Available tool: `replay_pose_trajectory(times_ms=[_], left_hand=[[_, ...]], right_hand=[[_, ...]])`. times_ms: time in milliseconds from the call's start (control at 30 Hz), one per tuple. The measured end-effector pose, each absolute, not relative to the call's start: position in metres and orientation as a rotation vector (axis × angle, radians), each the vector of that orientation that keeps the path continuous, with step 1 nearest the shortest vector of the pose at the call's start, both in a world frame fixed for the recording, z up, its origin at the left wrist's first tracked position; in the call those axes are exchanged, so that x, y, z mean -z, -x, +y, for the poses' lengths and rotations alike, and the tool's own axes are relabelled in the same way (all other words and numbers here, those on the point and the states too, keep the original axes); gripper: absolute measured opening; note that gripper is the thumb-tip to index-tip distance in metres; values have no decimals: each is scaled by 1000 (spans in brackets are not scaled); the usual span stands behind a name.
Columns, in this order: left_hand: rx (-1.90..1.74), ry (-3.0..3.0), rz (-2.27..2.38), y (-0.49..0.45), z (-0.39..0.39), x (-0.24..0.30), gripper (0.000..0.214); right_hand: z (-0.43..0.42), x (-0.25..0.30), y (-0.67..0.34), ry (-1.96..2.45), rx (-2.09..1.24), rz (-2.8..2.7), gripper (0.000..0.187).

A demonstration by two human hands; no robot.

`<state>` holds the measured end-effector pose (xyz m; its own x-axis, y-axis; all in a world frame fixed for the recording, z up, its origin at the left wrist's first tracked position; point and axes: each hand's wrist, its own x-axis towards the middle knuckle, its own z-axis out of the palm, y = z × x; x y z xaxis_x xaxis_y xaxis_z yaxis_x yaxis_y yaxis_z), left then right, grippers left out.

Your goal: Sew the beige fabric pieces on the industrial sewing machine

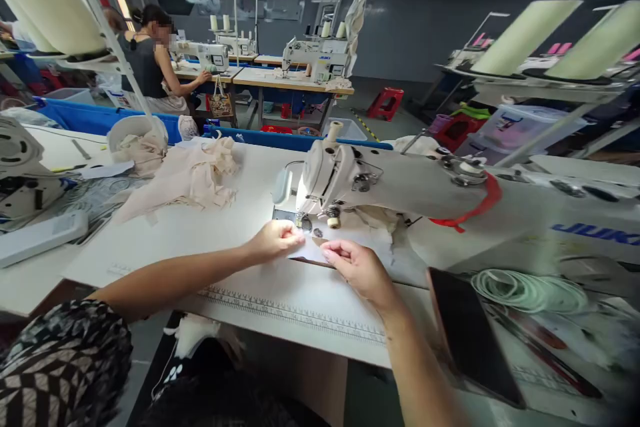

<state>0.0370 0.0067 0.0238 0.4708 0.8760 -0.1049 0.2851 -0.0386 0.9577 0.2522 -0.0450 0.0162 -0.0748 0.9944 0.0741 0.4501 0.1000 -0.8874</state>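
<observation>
My left hand is closed in a pinch just in front of the sewing machine's needle area, under the lamp's glare. Whatever lies between its fingertips is too small and bright to make out. My right hand is also pinched, a little to the right, with a small brownish sliver at its fingertips. I cannot tell whether that sliver is held or part of the machine bed. The white sewing machine stands right behind both hands, its head above the left fingertips.
Beige fabric pieces lie left of the machine. A dark phone, a coil of pale green cord and tweezers lie right. A printed ruler runs along the table's front. Another person sits at a machine behind.
</observation>
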Motion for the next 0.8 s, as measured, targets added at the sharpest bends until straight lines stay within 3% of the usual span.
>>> replay_pose_trajectory(times_ms=[267,400,567,800], left_hand=[[-388,-2066,1430,24,38,-35,14],[-298,-2254,1494,40,38,-34,32],[-357,-2557,1591,97,57,-48,14],[-259,-2822,1495,145,88,-56,7]], right_hand=[[-18,-2,-191,1524,-369,-2000,19],[-23,8,-188,1510,-40,-2044,27],[-27,10,-195,1507,-14,-1995,28],[-28,6,-202,1518,-139,-1940,26]])
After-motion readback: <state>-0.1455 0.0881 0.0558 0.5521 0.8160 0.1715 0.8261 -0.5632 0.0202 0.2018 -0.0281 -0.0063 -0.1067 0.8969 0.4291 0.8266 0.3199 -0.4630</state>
